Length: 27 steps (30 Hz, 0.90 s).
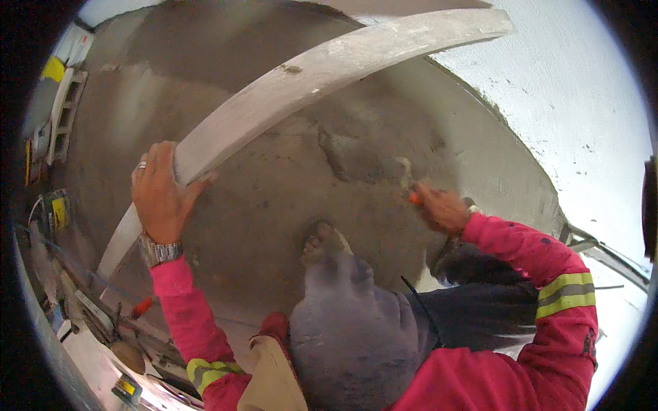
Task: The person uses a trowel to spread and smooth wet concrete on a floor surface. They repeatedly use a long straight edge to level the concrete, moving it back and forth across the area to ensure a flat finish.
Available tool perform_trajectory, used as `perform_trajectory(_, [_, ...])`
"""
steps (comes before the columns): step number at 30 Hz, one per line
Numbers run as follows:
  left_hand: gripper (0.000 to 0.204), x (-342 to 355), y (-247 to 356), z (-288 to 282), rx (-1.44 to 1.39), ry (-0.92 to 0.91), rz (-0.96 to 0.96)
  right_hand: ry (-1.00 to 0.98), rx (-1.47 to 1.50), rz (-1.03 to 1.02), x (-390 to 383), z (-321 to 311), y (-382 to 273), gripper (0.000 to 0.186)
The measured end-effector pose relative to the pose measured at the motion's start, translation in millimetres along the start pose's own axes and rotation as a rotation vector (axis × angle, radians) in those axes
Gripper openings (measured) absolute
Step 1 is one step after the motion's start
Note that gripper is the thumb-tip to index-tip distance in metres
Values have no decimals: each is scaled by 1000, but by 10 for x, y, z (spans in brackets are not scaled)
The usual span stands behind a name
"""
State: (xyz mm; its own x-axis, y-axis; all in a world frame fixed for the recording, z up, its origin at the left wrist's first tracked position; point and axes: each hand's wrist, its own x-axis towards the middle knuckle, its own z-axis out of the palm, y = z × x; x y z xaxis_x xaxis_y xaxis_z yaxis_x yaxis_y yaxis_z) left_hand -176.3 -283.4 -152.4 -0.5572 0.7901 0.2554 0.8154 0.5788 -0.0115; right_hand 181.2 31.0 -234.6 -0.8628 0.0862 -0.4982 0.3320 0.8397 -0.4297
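My left hand, with a ring and a metal watch, grips a long pale straight-edge board near its lower left part. The board slants up to the far right, bent in the picture by the lens. Smeared by motion, my right hand is closed round the orange handle of a hand tool. Its pale head is too blurred for me to tell the kind. Around both hands spreads a grey-brown mortar surface. A rough raised patch lies left of the tool.
A white surface borders the mortar at the right. Along the left rim are a hollow block, a yellow-and-dark item, a red-handled tool and other clutter. My leg and mortar-smeared foot are close below.
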Motion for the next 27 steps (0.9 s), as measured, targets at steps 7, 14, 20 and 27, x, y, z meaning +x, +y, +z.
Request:
perform_trajectory(7, [61,42,24,-23,0,-29,-40,-256,-520,-247,42,-190,698,30])
perform_trajectory(14, [63,95,104,-74,49,-54,-44,48,-382,-368,1331,-19,-138,31])
perform_trajectory(20, [64,56,54,-29,47,-56,-24,201,-69,-296,1043,-129,-578,27])
perform_trajectory(27, [65,26,0,-80,33,-68,-41,-57,499,364,145,-151,-557,27])
